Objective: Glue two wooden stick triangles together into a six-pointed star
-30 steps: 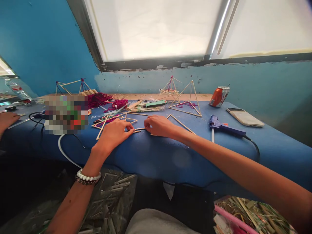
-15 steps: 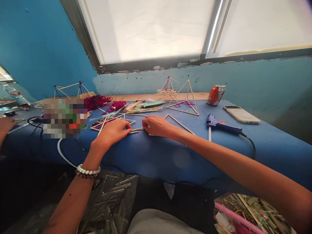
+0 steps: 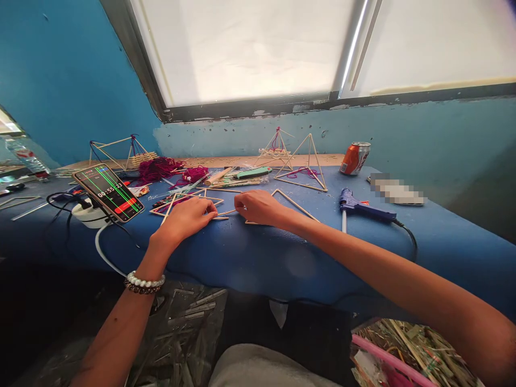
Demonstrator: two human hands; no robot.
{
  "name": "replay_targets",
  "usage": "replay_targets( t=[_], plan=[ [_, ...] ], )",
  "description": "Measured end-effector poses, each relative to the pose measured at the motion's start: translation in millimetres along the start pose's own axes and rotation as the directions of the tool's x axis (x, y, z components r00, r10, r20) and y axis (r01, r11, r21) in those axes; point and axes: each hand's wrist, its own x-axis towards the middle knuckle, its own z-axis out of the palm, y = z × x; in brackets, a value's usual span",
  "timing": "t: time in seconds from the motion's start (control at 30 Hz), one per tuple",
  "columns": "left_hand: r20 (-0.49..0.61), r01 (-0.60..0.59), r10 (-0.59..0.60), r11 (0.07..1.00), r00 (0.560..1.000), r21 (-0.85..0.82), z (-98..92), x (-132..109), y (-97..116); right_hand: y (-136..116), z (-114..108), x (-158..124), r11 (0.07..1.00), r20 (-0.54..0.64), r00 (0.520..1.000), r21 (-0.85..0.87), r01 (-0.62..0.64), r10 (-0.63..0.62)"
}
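Blue table (image 3: 250,258): cluttered work surface.
Upright stick pyramid (image 3: 308,164): far side, well apart from hands.
Flat stick triangle (image 3: 300,205): on table, partly under right hand (image 3: 260,207).
Left hand (image 3: 187,217): near front edge.
Glue gun (image 3: 360,208): lying right of hands.
Thin stick (image 3: 229,213): low over table between hands; both hands' fingertips pinched closed on its ends.

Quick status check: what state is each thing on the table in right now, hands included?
Left hand, palm down, fingertips on the short stick; grip unclear.
Right hand, pinching the short stick's other end.
Pyramid frame, standing upright, untouched.
Glue gun, lying down, corded, untouched.
Soda can, standing, untouched.
Phone, propped tilted, screen lit.
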Motion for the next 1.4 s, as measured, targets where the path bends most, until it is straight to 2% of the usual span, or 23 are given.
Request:
replay_targets(
  t=[0.27, 0.53, 0.67, 0.83, 1.0, 1.17, 1.4],
  plan=[
    [-0.042, 0.009, -0.009, 1.0, 0.999, -0.007, 2.6, -0.3, -4.0, 5.7, 3.8, -0.1, 0.999, -0.055, 0.998, 0.038, 0.017, -0.014],
    [-0.06, 0.09, -0.092, 0.995, 0.994, -0.032, -7.0, -4.1, 4.4, 9.9, 3.3, -1.0, 0.999, -0.136, 0.991, 0.048, 0.021, -0.015],
    [-0.111, 0.11, -0.115, 0.992, 0.987, -0.054, -9.5, -7.7, 3.8, 10.1, 0.9, -2.6, 0.997, -0.192, 0.981, 0.073, 0.026, -0.011],
    [-0.14, 0.085, -0.097, 0.992, 0.985, -0.093, -12.6, -13.2, 3.4, 6.6, -2.8, -4.6, 0.992, -0.257, 0.966, 0.103, 0.067, -0.038],
    [-0.18, 0.079, -0.097, 0.991, 0.979, -0.104, -13.4, -15.4, 1.7, 2.9, -11.2, -6.9, 0.986, -0.261, 0.964, 0.141, 0.092, -0.052],
    [-0.219, 0.065, -0.098, 0.986, 0.971, -0.152, -7.9, -17.6, 0.0, 3.7, -10.4, -8.0, 0.986, -0.29, 0.952, 0.103, 0.134, -0.099],
    [-0.276, -0.028, -0.038, 0.973, 0.96, -0.229, 2.4, -18.3, -2.2, 3.3, -5.8, -10.0, 0.988, -0.26, 0.964, 0.119, 0.098, -0.064]
  ],
)
